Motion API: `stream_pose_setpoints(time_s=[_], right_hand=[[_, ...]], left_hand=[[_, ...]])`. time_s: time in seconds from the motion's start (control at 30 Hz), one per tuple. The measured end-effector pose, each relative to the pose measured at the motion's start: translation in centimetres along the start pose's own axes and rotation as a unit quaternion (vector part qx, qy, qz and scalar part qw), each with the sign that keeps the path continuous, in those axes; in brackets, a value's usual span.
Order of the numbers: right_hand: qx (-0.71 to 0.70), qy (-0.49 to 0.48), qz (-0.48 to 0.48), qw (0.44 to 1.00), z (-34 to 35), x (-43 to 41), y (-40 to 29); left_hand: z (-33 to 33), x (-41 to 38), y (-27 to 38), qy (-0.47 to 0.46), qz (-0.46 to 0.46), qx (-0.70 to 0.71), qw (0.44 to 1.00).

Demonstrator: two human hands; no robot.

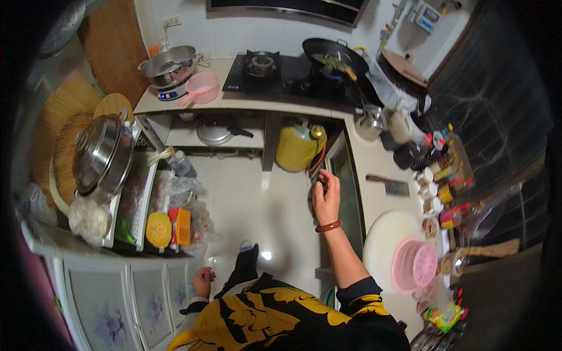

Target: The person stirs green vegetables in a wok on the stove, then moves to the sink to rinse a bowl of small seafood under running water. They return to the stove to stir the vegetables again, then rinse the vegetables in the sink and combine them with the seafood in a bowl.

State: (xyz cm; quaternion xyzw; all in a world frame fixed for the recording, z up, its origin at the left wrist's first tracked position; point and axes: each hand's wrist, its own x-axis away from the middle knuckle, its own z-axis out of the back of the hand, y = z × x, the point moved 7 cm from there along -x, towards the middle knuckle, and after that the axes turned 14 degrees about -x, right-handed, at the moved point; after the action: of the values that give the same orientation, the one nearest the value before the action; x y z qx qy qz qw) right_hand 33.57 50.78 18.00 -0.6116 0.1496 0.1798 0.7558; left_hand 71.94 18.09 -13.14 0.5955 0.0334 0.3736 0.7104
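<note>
My right hand is held out over the floor by the right counter, its fingers half curled with nothing visible in them. A reddish-brown bangle circles that wrist. Low on the left, my left hand hangs near the cabinet doors, loosely curled and seemingly bare. Ahead, a black wok with green vegetables sits over a blue flame on the gas hob. Nearest the right hand on the counter lie a cleaver and a round white chopping board. A pink colander rests partly on the board.
A yellow gas cylinder with an orange hose stands under the counter. At left, a lidded steel pot and an orange box crowd the shelving. A pink dipper lies beside a steel pan. Several jars line the right wall.
</note>
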Motion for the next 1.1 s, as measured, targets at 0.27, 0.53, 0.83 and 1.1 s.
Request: stream_pose_setpoints(time_s=[0.27,0.53,0.83,1.1], right_hand=[[0.147,0.071,0.05,0.985,4.3,-19.4,3.2],[0.267,0.08,0.059,0.959,6.8,-36.1,9.5],[0.454,-0.022,-0.045,0.89,3.0,-52.2,20.1],[0.439,-0.07,-0.16,0.881,2.5,-55.5,20.6]], left_hand=[[-4.2,-19.3,19.7,-0.054,-0.105,-0.087,0.989],[-11.6,-31.7,25.2,-0.095,-0.074,-0.106,0.987],[-19.6,-37.8,34.6,-0.109,-0.057,-0.097,0.988],[-24.3,-45.6,36.2,-0.199,-0.039,-0.059,0.978]])
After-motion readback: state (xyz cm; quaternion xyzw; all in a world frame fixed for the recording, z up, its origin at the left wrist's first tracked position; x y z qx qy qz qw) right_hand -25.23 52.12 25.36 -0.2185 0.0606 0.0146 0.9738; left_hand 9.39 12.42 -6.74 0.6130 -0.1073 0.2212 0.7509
